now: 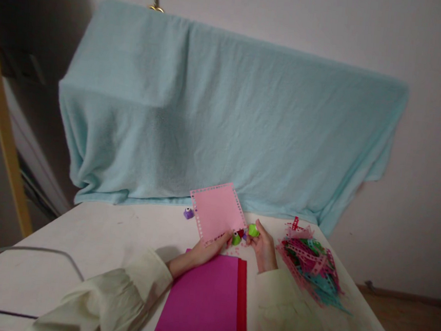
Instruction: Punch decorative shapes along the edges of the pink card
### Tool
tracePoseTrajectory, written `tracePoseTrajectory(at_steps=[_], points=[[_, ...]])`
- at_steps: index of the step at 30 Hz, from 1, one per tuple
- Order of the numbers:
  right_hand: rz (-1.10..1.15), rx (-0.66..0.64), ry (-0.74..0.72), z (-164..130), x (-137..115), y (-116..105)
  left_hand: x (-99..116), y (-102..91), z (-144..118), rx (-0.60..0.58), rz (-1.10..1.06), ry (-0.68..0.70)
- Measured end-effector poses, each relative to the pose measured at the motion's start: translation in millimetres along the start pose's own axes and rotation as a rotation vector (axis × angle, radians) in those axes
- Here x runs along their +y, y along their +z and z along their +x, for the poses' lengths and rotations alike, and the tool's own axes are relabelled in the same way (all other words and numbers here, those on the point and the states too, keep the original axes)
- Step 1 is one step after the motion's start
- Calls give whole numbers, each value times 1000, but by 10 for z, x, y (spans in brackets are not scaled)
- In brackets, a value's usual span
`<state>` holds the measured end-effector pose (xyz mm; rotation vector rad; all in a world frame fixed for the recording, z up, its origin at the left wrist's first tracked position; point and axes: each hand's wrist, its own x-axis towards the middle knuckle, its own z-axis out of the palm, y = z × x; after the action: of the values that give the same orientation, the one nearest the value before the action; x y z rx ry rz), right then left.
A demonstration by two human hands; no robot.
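On table, left hand (208, 248) holds pink sheet (218, 211), seemingly pinched

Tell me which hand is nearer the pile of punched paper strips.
Right. The right hand sits just left of the strip pile; the left hand is farther left, holding the pink sheet.

Matt pink paper sheet (218, 211), glossy green plastic punch (253, 230), fuzzy blue cloth (224, 119).

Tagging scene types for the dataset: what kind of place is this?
Probably a home craft corner, not a workshop: a white table against a plain wall, a pale blue fleece blanket draped behind it, stacked magenta and red paper sheets, and a pile of punched paper scraps.
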<state>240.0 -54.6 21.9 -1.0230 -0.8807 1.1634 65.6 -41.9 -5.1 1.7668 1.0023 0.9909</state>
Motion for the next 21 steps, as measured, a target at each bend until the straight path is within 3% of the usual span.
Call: tracePoseTrajectory(at_steps=[11,21], points=[[-27,-21,1,32,31,-10,-69,17,41,114,-40,68],[-11,-37,-25,16,86,-44,-61,13,30,122,-28,110]])
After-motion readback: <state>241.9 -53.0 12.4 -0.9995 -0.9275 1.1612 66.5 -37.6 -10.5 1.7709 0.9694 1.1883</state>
